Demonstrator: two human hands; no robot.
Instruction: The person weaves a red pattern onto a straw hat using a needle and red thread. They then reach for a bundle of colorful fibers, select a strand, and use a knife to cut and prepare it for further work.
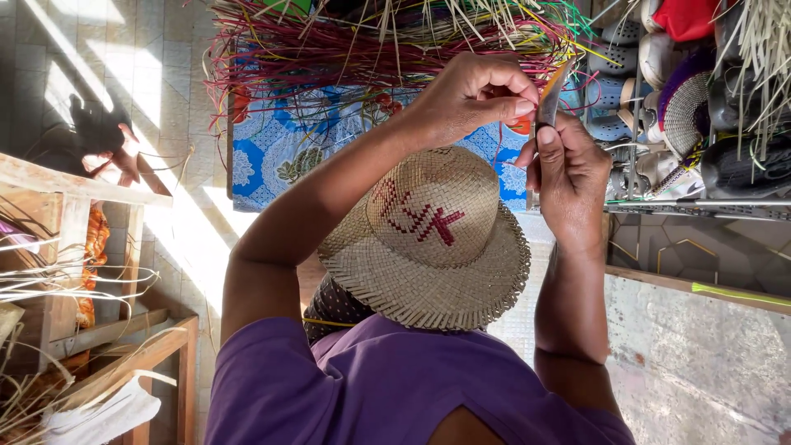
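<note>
Just above frame centre, a thin strip [550, 92] is pinched between the left hand [471, 95] and right hand [568, 177], fingertips pressed together on it. Below them sits a woven straw hat [428, 239]; red and yellow strands [329, 45] lie above.

Woven straw hat [428, 239]: pale tan, checker weave, dark red woven motif on the crown. Above the hat, cloth [280, 144]: blue and white floral print with small red dots. Further above the hat, bundle of strips [371, 41]: mostly magenta red, some yellow, green and natural straw. Below the hat, shirt [387, 387]: plain purple. Right of the hat, round woven piece [685, 111]: tan centre, purple rim. Left of the hat, wooden frame [74, 189]: light brown.
</note>
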